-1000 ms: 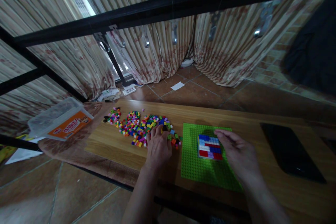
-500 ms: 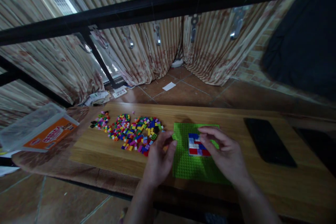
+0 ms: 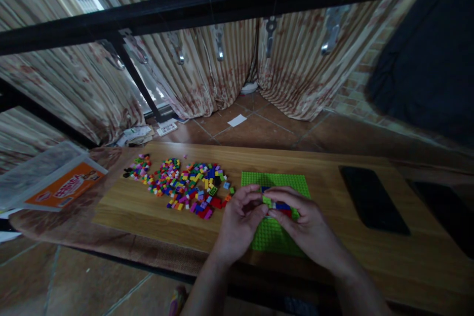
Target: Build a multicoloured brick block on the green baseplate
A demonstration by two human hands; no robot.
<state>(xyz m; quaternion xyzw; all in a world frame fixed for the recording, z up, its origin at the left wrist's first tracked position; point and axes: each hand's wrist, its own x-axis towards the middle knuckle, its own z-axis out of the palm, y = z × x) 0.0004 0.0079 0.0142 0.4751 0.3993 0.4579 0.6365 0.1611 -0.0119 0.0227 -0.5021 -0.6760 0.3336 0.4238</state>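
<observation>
A green studded baseplate (image 3: pixel 274 237) lies on the wooden table in front of me. On it sits a flat patch of toy bricks (image 3: pixel 283 206) in blue, white and red, now partly covered by my fingers. My left hand (image 3: pixel 240 224) and my right hand (image 3: pixel 305 217) meet over the left part of this patch, thumbs and fingertips pinched together. Between the fingertips shows what looks like a small lime-green toy brick (image 3: pixel 267 201); its exact shape is hidden. To the left of my left hand spreads a pile of loose multicoloured toy bricks (image 3: pixel 200 190).
The wooden table (image 3: pixel 148 219) reaches away on both sides. A black phone-like slab (image 3: pixel 374 200) lies right of the baseplate. At the far left stands a clear plastic box (image 3: pixel 66 185) with an orange label. A black rail (image 3: pixel 222 2) with metal clips crosses before the curtains.
Both hands have come together over the brick patch, my left hand moving right and my right hand moving slightly left. More loose bricks beside the left hand are uncovered. The view has shifted a little.
</observation>
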